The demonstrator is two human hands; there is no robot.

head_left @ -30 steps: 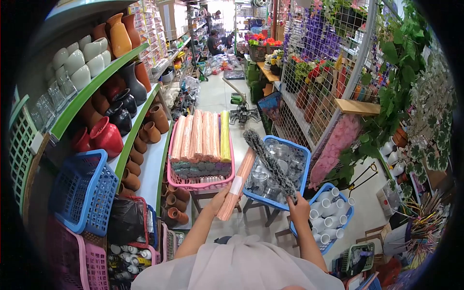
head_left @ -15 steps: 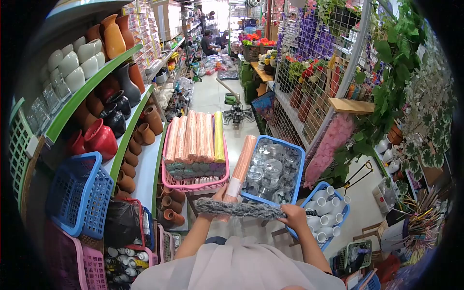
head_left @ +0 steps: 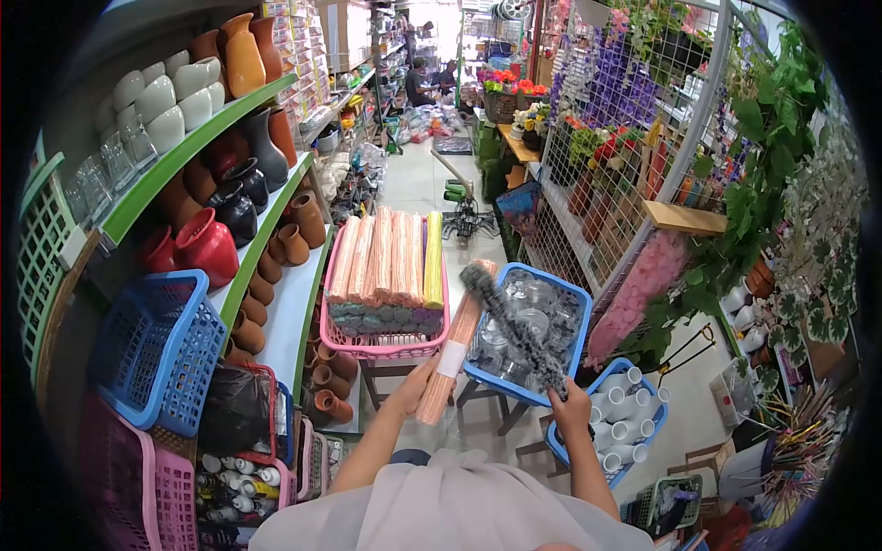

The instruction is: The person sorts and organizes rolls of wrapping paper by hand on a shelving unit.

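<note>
My left hand (head_left: 415, 384) grips the lower end of an orange bundle of sticks (head_left: 457, 342) with a white label band; the bundle slants up and to the right. In my right hand (head_left: 571, 410) is a grey fuzzy duster (head_left: 513, 326), which slants up and to the left over a blue basket (head_left: 561, 347) of clear glass jars. Its tip lies against the top of the orange bundle. A pink basket (head_left: 387, 343) to the left holds several upright orange bundles and one yellow one.
Green-edged shelves (head_left: 188, 151) on the left carry clay, white and dark vases. Blue and pink crates (head_left: 156, 344) stand at lower left. A second blue basket (head_left: 617, 409) holds white cups. A wire grid (head_left: 634, 156) with artificial flowers lines the right. People sit far down the aisle (head_left: 413, 174).
The duster went from slanting upright to lying flat across in front of me, and now slants up over the jar basket again. The orange bundle stays in my left hand.
</note>
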